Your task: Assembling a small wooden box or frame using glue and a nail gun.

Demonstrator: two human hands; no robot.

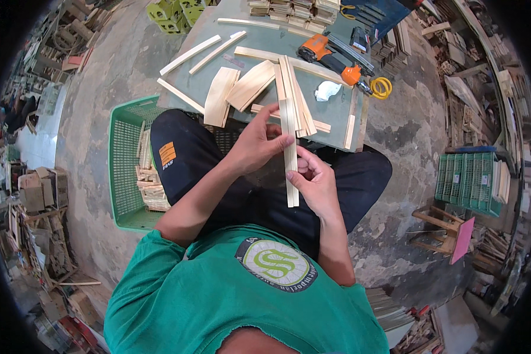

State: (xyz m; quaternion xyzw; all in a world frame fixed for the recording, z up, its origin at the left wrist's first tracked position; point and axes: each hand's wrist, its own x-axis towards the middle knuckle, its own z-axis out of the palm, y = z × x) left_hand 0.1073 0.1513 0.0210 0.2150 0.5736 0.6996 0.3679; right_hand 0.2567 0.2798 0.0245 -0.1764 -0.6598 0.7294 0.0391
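Note:
Upright above my lap are pale wooden strips (291, 162), seemingly two laid together lengthwise. My left hand (258, 143) grips them near the upper end, thumb across the front. Lower down, my right hand (316, 182) pinches their right side between thumb and fingers. Just beyond, more thin strips (300, 97) lean in a fan on the table's near edge. Two wider wooden pieces with a curved end, one at the left (219, 97) and one beside it (251, 85), lie left of the fan.
An orange and black nail gun (318, 48) with a yellow coiled hose (381, 88) rests on the green-grey table (203, 82), near a crumpled white scrap (327, 91). Stacked wood (295, 10) stands at the far edge. A green crate (119, 177) of wood sits by my left leg.

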